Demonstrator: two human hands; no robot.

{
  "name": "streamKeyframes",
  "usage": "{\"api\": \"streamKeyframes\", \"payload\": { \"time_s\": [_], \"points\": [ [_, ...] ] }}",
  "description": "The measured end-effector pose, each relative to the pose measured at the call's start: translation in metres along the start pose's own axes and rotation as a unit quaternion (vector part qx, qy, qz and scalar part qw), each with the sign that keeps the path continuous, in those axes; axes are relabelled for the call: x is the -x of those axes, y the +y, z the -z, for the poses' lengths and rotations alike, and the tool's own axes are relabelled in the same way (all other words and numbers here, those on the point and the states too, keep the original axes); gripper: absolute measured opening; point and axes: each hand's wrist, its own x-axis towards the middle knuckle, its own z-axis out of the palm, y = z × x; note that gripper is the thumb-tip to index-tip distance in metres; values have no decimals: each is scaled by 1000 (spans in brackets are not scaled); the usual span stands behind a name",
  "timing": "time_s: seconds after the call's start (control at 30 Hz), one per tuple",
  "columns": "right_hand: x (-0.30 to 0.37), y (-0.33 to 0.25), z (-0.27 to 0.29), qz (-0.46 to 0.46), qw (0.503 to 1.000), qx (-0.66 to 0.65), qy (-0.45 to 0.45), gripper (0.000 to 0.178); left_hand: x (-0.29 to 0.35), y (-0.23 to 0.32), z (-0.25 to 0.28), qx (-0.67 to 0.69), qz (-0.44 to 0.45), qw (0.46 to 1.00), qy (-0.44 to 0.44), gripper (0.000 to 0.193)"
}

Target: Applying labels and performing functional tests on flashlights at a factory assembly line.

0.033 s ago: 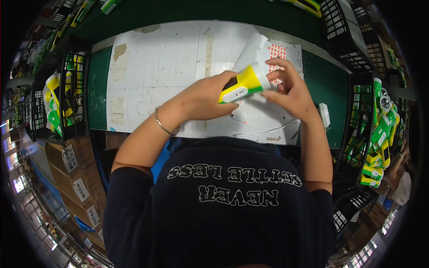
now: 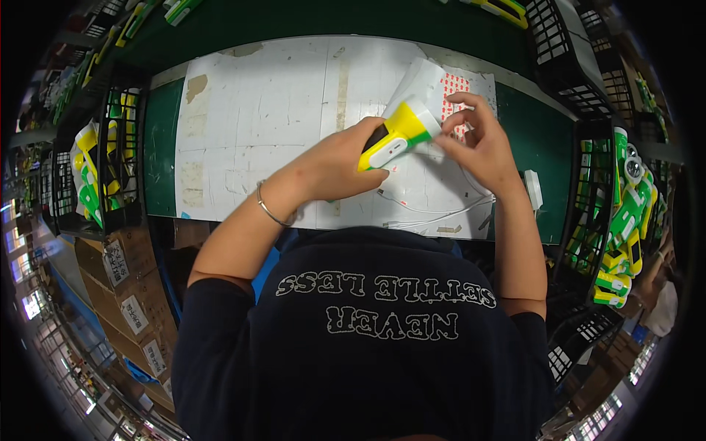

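My left hand point(image 2: 342, 162) is closed round the handle of a yellow and green flashlight point(image 2: 406, 125) with a white front rim and a white switch panel on its side. The flashlight's head points up and to the right. Close by the rim, my right hand point(image 2: 482, 147) has its fingers curved and apart, with the thumb near the flashlight's head; I cannot tell whether it touches. Behind that hand lies a white sheet with red stickers point(image 2: 454, 84), partly hidden by the fingers. Under the flashlight's head is a pale, glossy sheet point(image 2: 415, 77).
A white-topped work surface point(image 2: 250, 125) carries white cables point(image 2: 434, 218) at its near right, by a white plug-like block point(image 2: 532, 189). Black crates hold more flashlights at the left point(image 2: 90, 173) and right point(image 2: 629, 213). Cardboard boxes point(image 2: 121, 294) stand lower left.
The flashlight has tilted slightly, its head shifting a little in my left hand's grip. My right thumb has moved up toward its index finger, beside the rim.
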Motion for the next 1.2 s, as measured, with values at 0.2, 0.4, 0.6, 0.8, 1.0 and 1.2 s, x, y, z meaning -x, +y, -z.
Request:
{"api": "streamKeyframes", "payload": {
  "time_s": [0.2,0.4,0.6,0.8,1.0,1.2],
  "points": [
    [-21,35,0,-69,878,456,125,34,-7,1,-16,101,27,990,93,64],
    [-17,39,8,-87,913,365,158,28,-17,-3,-23,103,-1,987,119,62],
    [-35,41,4,-94,895,414,140,29,-24,-8,-31,38,-43,987,149,65],
    [-24,34,0,-38,912,348,214,25,-25,-15,-31,67,23,984,165,66],
    [-38,41,1,-46,877,441,186,23,-30,-9,-33,79,27,983,163,66],
    [2,7,-3,-15,999,-45,23,13,-33,-7,-33,122,26,981,151,66]
  ]
}}
